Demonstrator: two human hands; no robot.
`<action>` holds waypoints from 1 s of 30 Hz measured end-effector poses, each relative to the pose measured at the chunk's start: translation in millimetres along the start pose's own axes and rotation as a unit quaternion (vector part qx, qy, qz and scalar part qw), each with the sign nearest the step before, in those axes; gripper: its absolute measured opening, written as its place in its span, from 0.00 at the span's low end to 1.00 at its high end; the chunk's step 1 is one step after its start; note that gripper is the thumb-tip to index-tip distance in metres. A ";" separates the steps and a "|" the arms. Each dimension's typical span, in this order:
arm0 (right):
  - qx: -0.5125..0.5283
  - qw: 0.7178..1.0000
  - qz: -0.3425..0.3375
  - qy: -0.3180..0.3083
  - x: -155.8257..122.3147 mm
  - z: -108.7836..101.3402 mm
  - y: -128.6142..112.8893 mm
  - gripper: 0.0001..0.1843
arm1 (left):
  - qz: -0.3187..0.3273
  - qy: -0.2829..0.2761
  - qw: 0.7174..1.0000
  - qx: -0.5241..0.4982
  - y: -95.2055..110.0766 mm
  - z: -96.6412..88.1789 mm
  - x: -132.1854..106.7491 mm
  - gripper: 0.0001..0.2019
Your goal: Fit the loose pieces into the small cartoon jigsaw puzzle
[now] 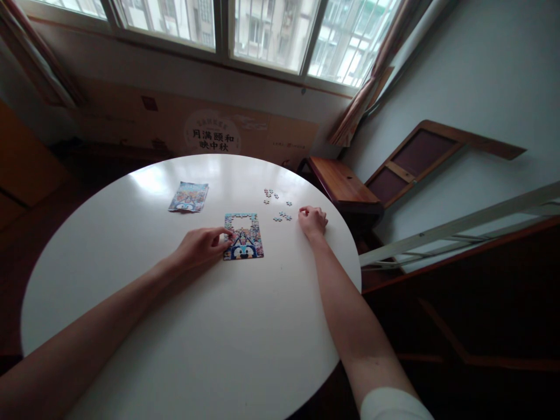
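Note:
A small colourful jigsaw puzzle (244, 235) lies flat on the round white table (184, 326), with a gap near its top edge. My left hand (202, 245) rests on the table, its curled fingers pressing the puzzle's left edge. My right hand (312, 221) lies to the right of the puzzle, fingers curled and pinched right beside several loose puzzle pieces (282, 216). I cannot make out whether a piece is between those fingers. More loose pieces (269, 195) are scattered farther back.
A printed picture card or bag (189, 196) lies at the back left of the table. A wooden chair (345, 184) and wooden frames (420, 157) stand at the right by the wall. Cardboard boxes (210, 134) line the wall under the window.

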State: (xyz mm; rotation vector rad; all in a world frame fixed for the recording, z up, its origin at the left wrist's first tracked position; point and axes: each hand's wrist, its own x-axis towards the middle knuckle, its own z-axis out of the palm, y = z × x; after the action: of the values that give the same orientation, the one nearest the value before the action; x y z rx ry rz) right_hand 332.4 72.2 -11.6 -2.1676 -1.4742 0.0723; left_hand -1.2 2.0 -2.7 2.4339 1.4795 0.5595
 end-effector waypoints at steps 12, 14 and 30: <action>-0.008 1.000 0.005 -0.008 -0.3 -1.1 -0.6 0.14 | -0.004 -0.007 1.000 -0.002 -1.7 1.6 0.0 0.19; -0.005 1.000 0.003 -0.007 -0.4 -1.4 -0.8 0.14 | -0.007 -0.008 1.000 -0.001 -0.8 0.8 -0.1 0.19; -0.003 1.000 0.005 -0.005 1.4 1.9 1.1 0.14 | -0.007 -0.006 1.000 -0.001 1.4 -0.7 -0.6 0.18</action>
State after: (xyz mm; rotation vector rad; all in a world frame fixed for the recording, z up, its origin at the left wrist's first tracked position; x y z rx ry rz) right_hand 333.3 73.9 -13.4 -2.1825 -1.4721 0.0821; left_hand -0.6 0.8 -1.6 2.4202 1.4893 0.5426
